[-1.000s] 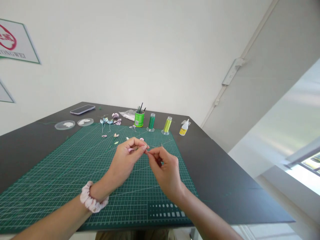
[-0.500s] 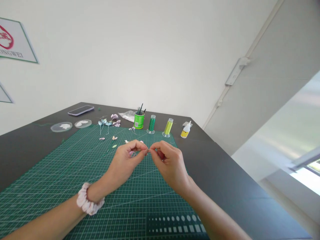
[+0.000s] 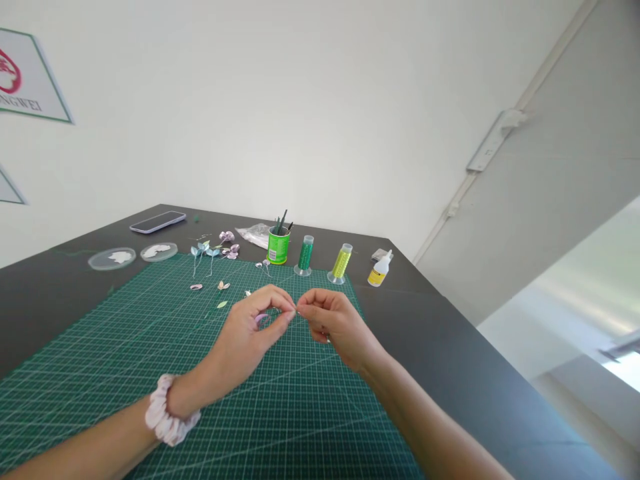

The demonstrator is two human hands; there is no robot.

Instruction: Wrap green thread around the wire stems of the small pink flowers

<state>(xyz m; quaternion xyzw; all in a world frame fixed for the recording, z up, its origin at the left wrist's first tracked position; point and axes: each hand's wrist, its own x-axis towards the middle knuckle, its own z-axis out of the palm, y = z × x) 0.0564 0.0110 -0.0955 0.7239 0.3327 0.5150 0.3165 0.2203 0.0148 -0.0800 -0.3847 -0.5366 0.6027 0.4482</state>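
Above the green cutting mat (image 3: 280, 400), my left hand (image 3: 250, 330) and my right hand (image 3: 337, 323) meet with thumb and forefinger pinched. Whatever sits between the fingertips is too small to make out. A purple petal-like piece (image 3: 261, 319) shows inside the curl of my left hand; I cannot tell whether it is held or lies behind. Beyond the hands are a small leaf (image 3: 222, 305), a cream and orange petal piece (image 3: 223, 285) and a pink petal (image 3: 197, 287). Wired blue flowers (image 3: 204, 250) and purple flowers (image 3: 230, 251) lie farther back.
Behind the mat stand a green can (image 3: 278, 247) of tools, a dark green thread spool (image 3: 306, 255), a yellow-green spool (image 3: 341, 264) and a glue bottle (image 3: 380, 270). Clear dishes (image 3: 113, 260) with white pieces and a phone (image 3: 159, 222) lie at the left on the black table (image 3: 425, 333).
The view has shifted slightly. My fingertips remain pinched close together, and the fingers of my right hand have curled in more below the pinch.
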